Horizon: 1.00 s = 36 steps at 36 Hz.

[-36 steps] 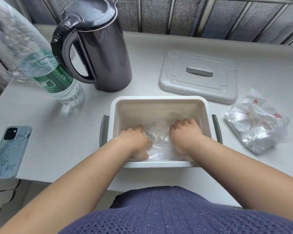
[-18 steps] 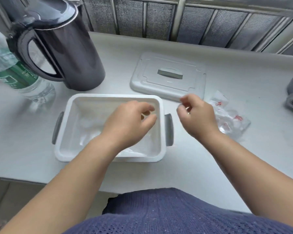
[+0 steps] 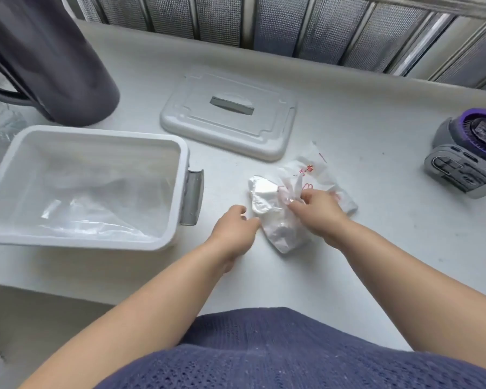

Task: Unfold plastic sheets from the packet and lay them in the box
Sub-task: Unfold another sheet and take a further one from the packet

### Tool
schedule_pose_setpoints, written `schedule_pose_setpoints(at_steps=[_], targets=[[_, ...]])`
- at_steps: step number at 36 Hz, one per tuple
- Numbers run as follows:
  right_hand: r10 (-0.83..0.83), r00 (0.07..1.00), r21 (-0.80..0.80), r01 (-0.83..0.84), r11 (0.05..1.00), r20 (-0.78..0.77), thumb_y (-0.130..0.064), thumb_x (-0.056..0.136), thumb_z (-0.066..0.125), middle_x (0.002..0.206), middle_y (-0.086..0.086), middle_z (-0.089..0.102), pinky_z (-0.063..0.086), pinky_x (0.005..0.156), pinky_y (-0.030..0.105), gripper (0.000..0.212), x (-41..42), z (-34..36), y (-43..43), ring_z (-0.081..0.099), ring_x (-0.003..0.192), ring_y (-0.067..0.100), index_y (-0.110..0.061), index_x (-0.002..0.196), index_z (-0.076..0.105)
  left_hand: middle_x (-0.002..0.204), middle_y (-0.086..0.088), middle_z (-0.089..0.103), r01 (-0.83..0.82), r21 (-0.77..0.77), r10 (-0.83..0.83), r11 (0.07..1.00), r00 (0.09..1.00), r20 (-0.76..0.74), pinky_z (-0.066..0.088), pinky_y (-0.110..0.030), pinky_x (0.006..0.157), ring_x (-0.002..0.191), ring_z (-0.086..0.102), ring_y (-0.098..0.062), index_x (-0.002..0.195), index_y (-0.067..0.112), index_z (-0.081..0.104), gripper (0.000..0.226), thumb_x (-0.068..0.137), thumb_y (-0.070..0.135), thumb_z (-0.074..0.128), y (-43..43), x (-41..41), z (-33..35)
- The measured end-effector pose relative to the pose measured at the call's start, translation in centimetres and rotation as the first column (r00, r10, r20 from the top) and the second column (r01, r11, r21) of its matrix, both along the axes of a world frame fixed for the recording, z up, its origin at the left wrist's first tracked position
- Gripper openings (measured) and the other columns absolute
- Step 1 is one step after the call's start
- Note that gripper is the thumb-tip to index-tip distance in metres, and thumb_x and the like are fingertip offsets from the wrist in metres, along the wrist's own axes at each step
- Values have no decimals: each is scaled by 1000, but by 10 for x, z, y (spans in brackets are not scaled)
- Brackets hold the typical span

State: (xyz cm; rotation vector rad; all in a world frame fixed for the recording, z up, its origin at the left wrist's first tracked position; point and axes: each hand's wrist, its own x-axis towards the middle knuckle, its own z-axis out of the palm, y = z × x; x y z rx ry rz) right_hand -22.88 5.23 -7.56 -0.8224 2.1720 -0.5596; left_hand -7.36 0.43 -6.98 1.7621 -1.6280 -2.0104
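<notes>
Count: one box (image 3: 96, 132), one lid (image 3: 227, 119), one packet (image 3: 282, 234), one jug (image 3: 54, 60), one purple gadget (image 3: 466, 164); two hands: left hand (image 3: 232, 234), right hand (image 3: 319, 213).

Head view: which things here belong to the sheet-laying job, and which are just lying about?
In the job: white rectangular plastic box; clear plastic sheet in it; crinkled clear packet with red print, pinched by the right hand.
Lying about: white flat lid; dark grey jug; grey-and-purple gadget.

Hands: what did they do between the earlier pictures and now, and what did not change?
The left hand and right hand came out of the box and moved right to the packet. The right hand now pinches its plastic; the left hand is at its edge. The sheet stays in the box, the lid stays off.
</notes>
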Motion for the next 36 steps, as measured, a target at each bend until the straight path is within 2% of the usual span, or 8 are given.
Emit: schedule_pose_setpoints(at_steps=[4, 11, 16, 18, 25, 30, 33, 36], targets=[[-98, 933, 21, 97, 995, 346, -27, 90, 61, 93, 14, 70, 50, 73, 36, 23, -3, 3, 0, 66, 84, 30, -5, 93, 68, 106, -5, 67, -115, 65, 118, 991, 991, -56, 54, -48, 87, 94, 67, -28, 102, 15, 58, 36, 70, 32, 53, 6, -5, -34], [-146, 841, 29, 153, 988, 521, -18, 91, 58, 95, 15, 70, 51, 82, 41, 12, -9, -1, -2, 65, 82, 28, -7, 91, 63, 83, -17, 68, -278, -46, 271, 960, 956, -115, 51, -59, 84, 77, 65, -33, 85, 1, 62, 45, 74, 44, 57, 8, -10, -31], [-178, 766, 10, 219, 976, 618, -65, 65, 69, 112, 1, 68, 50, 93, 37, 68, -7, -3, -5, 67, 99, 21, -23, 119, 61, 79, -14, 66, -356, -41, 347, 933, 927, -144, 53, -50, 83, 73, 59, -23, 79, 4, 65, 12, 83, 12, 73, 2, -13, -14], [-230, 683, -24, 341, 940, 693, -71, 56, 71, 121, -1, 64, 51, 88, 35, 83, -9, -9, -6, 68, 98, 18, -35, 128, 51, 76, -13, 65, -398, -15, 391, 917, 906, -166, 55, -45, 83, 74, 60, -23, 76, 8, 63, 14, 79, 8, 76, 0, -14, -12], [-264, 527, 22, 421, 907, 808, -56, 90, 48, 113, 5, 69, 57, 67, 36, 52, -11, -9, -5, 69, 96, 24, -28, 134, 44, 68, -2, 67, -422, -140, 390, 896, 897, -207, 55, -39, 82, 69, 60, -17, 73, 15, 69, 12, 84, 13, 72, -5, -11, -11], [-275, 586, 31, 391, 920, 762, -69, 75, 52, 109, -5, 71, 55, 76, 38, 62, -10, -12, -7, 70, 93, 20, -43, 131, 42, 61, 11, 65, -388, -425, 326, 818, 921, -213, 47, -29, 70, 60, 54, -6, 70, 26, 69, 21, 90, 22, 66, -12, -5, -6], [-312, 606, 50, 409, 911, 732, -63, 87, 44, 100, -4, 72, 50, 80, 36, 46, -7, -7, -7, 69, 84, 20, -31, 118, 57, 73, -15, 64, -330, -585, 203, 741, 940, -274, 42, -29, 68, 68, 48, -10, 74, 13, 67, 23, 93, 25, 60, -7, -5, 9], [-302, 770, 23, 350, 936, 562, -63, 89, 37, 113, -1, 66, 43, 75, 32, 53, 2, 6, -8, 62, 91, 23, -29, 127, 50, 72, -4, 64, -354, -686, 143, 636, 927, -346, 46, -29, 69, 68, 54, -13, 75, 19, 63, 21, 91, 29, 56, -5, -11, 34]])
